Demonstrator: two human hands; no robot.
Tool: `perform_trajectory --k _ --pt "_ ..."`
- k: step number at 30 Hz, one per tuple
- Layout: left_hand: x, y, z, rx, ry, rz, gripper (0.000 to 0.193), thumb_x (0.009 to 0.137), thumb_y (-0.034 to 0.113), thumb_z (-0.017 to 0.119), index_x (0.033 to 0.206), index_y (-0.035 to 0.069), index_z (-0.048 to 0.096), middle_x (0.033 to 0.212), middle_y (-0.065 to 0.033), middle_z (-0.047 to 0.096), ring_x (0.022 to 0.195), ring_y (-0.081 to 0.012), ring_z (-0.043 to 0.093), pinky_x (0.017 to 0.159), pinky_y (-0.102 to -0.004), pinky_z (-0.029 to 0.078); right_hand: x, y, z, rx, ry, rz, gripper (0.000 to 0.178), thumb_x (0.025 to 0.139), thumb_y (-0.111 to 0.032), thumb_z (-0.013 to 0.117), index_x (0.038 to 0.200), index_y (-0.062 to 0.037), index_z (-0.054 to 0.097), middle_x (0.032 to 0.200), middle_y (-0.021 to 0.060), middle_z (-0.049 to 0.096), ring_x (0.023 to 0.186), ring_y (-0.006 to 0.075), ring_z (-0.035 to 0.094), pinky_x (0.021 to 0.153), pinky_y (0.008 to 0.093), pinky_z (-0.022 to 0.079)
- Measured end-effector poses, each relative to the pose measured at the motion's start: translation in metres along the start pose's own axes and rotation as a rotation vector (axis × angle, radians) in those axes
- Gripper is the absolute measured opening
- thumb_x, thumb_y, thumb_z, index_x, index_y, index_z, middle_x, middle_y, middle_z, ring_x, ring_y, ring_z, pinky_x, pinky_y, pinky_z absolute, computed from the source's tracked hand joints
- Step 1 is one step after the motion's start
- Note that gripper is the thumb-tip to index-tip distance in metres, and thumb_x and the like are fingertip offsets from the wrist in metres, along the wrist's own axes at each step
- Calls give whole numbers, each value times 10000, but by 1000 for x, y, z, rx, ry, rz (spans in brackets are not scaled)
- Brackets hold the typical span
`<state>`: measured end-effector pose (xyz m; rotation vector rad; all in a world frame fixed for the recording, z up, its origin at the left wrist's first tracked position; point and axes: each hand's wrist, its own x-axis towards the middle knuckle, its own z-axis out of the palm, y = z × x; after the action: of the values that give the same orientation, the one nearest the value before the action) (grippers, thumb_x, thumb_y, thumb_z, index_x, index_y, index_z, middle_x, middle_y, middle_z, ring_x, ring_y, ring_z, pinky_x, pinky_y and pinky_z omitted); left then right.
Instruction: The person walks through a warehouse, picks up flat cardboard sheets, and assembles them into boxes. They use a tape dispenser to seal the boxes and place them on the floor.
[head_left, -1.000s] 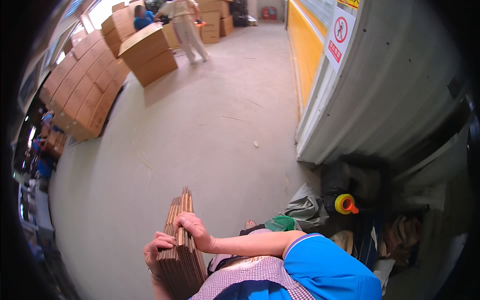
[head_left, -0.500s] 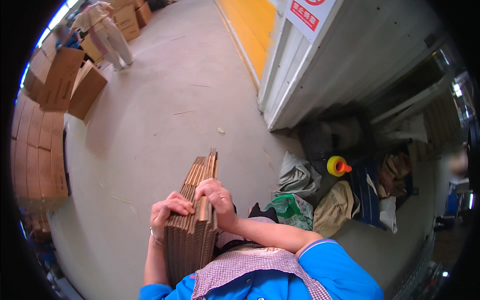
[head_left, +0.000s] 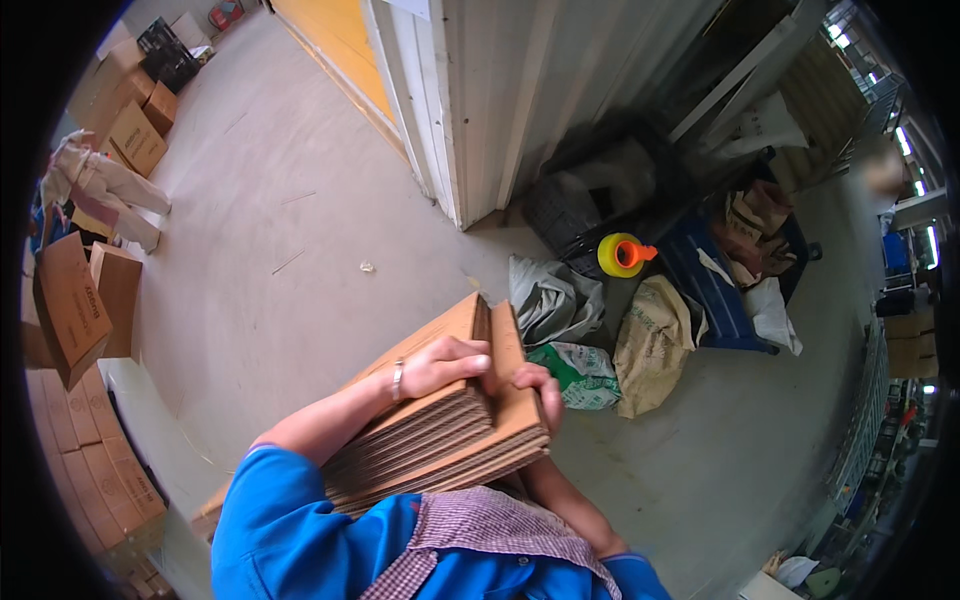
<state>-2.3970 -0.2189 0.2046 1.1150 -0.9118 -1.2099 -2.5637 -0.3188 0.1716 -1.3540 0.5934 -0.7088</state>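
Observation:
A thick stack of flattened cardboard boxes (head_left: 400, 455) rests slantwise against my front, its layered edges facing me. My left hand (head_left: 447, 367), with a bracelet at the wrist, lies over the top edge with fingers curled round the cardboard. At the stack's right end my right hand (head_left: 543, 390) grips the outer sheets, its fingers bent over their edge. Between the two hands a gap parts the outer sheets from the rest. My right palm is hidden behind the cardboard.
Beyond the stack lie a grey sack (head_left: 556, 300), a green-and-white bag (head_left: 580, 375) and a tan sack (head_left: 655, 345). A blue bin (head_left: 705, 285) and a yellow-orange container (head_left: 622, 256) stand by the white metal wall (head_left: 520, 100). Cartons (head_left: 90, 460) are piled left; a person (head_left: 110, 190) stands far left.
My view has swung to the right. The stack has gone from upright to slanting across my front, and a gap has opened among its sheets. Both hands still hold it.

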Motion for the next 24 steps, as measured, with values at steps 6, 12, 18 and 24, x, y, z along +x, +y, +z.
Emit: perform_trajectory --k 6,12,18,24 --pt "78 -70 18 103 -230 -21 442 958 327 483 717 -4 648 728 -126 607 731 -210 547 711 -329 445 -5 32 -43 510 309 150 166 930 -152 395 827 -53 480 905 84 524 957 212 495 945 367 394" --pt "105 -87 37 67 -427 -287 503 920 437 523 717 -8 641 691 -103 616 702 -185 583 678 -332 456 -40 43 -48 689 543 300 473 961 -399 264 875 -46 568 1015 116 601 1000 261 537 934 435 416" --pt "122 -123 33 124 -591 -333 535 895 479 540 763 -23 668 706 -130 644 705 -205 602 675 -348 465 -61 80 -36 806 617 174 576 948 -474 251 996 -32 617 1071 142 603 1032 274 545 928 448 426" --pt "136 -209 72 260 -843 -312 570 880 504 526 772 -41 655 720 -176 627 711 -273 591 685 -386 446 -90 111 -39 727 954 285 585 896 -551 383 947 -22 627 993 173 624 907 249 589 789 423 499"
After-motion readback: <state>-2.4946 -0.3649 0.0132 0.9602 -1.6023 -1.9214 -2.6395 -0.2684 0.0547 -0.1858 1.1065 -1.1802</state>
